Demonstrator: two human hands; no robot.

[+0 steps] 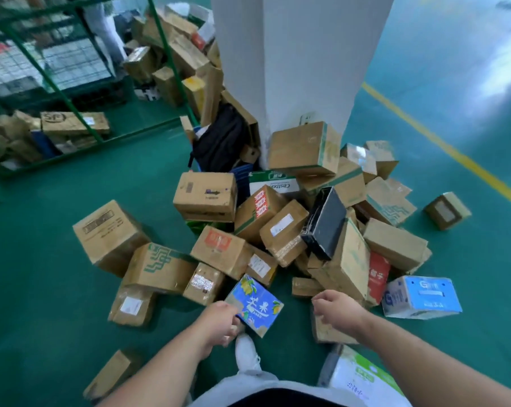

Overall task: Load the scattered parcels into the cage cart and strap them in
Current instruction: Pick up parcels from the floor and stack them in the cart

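Floor [57, 259] painted green fills most of the view, and a yellow line [442, 142] crosses it on the right. A white pillar [292, 54] rises from the middle. The cage cart [101, 141], a green wire frame, stands at the upper left, well apart from the person, with a few brown boxes [72, 123] already lying on its base. More cartons are heaped behind it, beside the pillar.

The pile of parcels [283, 227] spreads from the foot of the pillar toward the person, mostly brown cartons tipped at all angles and leaning on one another. A black backpack [219, 139] slumps against the pillar's left side. On the right edge of the pile lies a blue-and-white box [421, 295], and near the middle a black box [326, 221] stands tilted on end.

At the near edge of the pile the left hand [219, 321] grips the corner of a small blue box [257, 304] printed with yellow fruit, fingers curled around its near side. The right hand [335, 306] hangs just beside it above a brown carton, fingers loosely bent, holding nothing. A white shoe [246, 351] shows below the blue box.
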